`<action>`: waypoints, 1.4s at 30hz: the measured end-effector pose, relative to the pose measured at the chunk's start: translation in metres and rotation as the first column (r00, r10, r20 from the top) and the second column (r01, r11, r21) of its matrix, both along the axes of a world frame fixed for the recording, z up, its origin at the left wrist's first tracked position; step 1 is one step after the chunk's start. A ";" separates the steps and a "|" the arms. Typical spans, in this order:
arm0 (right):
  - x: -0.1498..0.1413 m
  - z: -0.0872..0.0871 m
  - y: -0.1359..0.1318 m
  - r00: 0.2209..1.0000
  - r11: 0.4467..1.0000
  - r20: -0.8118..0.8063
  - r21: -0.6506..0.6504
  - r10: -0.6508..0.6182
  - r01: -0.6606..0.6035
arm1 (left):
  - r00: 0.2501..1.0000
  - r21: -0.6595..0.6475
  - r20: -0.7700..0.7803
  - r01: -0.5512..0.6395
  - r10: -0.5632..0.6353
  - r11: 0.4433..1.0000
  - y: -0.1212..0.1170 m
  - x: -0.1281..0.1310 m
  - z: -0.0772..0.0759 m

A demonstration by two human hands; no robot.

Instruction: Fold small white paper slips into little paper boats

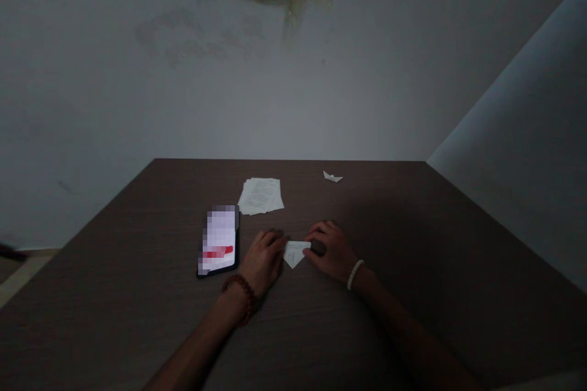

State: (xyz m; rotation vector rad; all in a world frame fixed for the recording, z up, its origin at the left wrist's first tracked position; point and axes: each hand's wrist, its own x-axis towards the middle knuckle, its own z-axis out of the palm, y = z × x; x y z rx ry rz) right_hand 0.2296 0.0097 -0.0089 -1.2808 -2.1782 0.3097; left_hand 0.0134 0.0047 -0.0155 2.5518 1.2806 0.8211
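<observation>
A small folded piece of white paper lies on the dark wooden table, its point toward me. My left hand, with a brown bead bracelet on the wrist, has curled fingers pressing the paper's left edge. My right hand, with a white bead bracelet, pinches the paper's right edge against the table.
A phone with a lit screen lies just left of my left hand. A stack of printed sheets sits behind the hands. A small folded paper boat rests near the table's far edge by the wall.
</observation>
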 end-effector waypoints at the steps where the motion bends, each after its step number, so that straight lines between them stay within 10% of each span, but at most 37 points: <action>1: 0.000 -0.001 0.000 1.000 1.000 -0.002 0.001 0.001 -0.001 | 1.000 -0.005 -0.009 -0.004 0.004 1.000 0.000 0.000 0.000; 42: 0.000 -0.005 0.000 0.987 0.986 0.070 0.068 0.148 -0.153 | 0.939 -0.056 -0.337 0.053 -0.069 0.997 -0.008 0.001 0.014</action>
